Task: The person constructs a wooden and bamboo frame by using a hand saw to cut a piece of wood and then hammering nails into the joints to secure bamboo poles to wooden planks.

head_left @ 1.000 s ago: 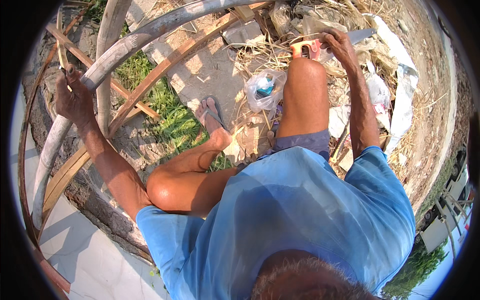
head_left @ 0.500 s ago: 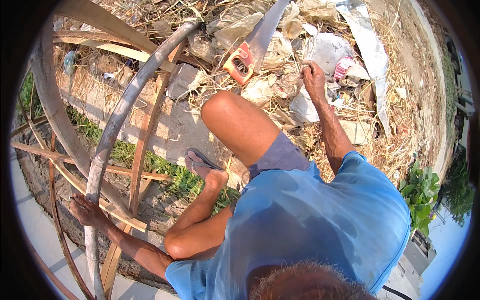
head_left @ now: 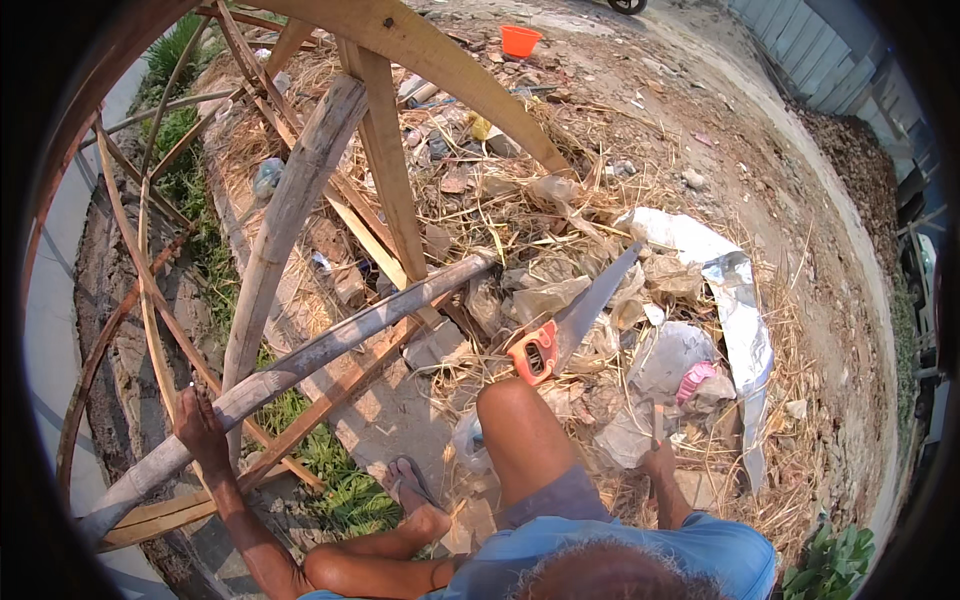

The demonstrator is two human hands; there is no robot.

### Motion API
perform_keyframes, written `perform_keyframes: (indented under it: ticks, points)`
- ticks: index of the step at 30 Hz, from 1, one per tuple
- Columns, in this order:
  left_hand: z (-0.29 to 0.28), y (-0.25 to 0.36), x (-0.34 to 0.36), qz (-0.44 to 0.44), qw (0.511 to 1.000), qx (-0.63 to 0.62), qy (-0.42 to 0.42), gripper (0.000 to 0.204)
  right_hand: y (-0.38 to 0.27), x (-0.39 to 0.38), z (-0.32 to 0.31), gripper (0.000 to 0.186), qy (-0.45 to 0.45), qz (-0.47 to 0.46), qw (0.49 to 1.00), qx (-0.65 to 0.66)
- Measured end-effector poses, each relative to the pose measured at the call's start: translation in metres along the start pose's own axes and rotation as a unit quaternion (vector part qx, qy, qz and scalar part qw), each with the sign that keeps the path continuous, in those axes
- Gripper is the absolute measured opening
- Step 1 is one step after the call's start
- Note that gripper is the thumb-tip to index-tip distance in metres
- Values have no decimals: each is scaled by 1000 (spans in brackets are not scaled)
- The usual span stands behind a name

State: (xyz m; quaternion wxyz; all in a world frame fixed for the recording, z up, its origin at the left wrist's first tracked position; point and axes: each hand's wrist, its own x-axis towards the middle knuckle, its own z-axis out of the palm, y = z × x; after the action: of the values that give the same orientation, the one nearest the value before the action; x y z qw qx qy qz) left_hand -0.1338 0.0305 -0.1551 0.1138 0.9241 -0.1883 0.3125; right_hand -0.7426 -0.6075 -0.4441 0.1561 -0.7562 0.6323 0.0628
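My left hand [head_left: 203, 433] is closed at a pale slat [head_left: 156, 330], just above a long grey pole [head_left: 350, 345]; a small pale item shows at my fingertips, too small to name. My right hand [head_left: 660, 462] is closed on a short, flat pale piece [head_left: 658, 424], perhaps wood, among the debris beside my bent knee. The handsaw with an orange handle [head_left: 535, 350] lies on straw and plastic scraps ahead of that knee, its blade [head_left: 590, 305] pointing away to the upper right.
Crossed wooden planks [head_left: 390, 180] and a bamboo post [head_left: 290, 225] stand at left over grass and a concrete slab [head_left: 350, 420]. An orange bucket [head_left: 520, 40] sits far ahead on dirt. A white sheet [head_left: 740, 330] lies right; a corrugated fence [head_left: 800, 50] runs at upper right.
My right hand has let go of the saw, which now lies on the debris, and has closed on a pale piece. My left hand stays at the frame. The view has swung up and outward.
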Motion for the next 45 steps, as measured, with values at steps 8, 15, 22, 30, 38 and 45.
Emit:
perform_keyframes:
  ticks: [8,15,22,30,38,45]
  points:
    - [-14,-1,-7,12,1000,-20,17,12,-166,-46,-110,23,-48,39,874,481]
    - [-5,31,11,53,995,-32,80,11,-392,-82,-147,19,62,-496,792,350]
    - [0,8,6,18,997,-24,67,12,-628,-205,-53,46,-56,-804,548,224]
    - [-25,11,6,31,993,-85,82,22,-658,-287,0,65,-29,-831,500,241]
    - [-121,-63,-37,-221,814,-88,530,29,-669,-280,-5,52,-78,-851,449,261]
    - [-187,-178,-21,-414,468,-381,682,38,-678,-282,-7,54,-47,-870,421,252]
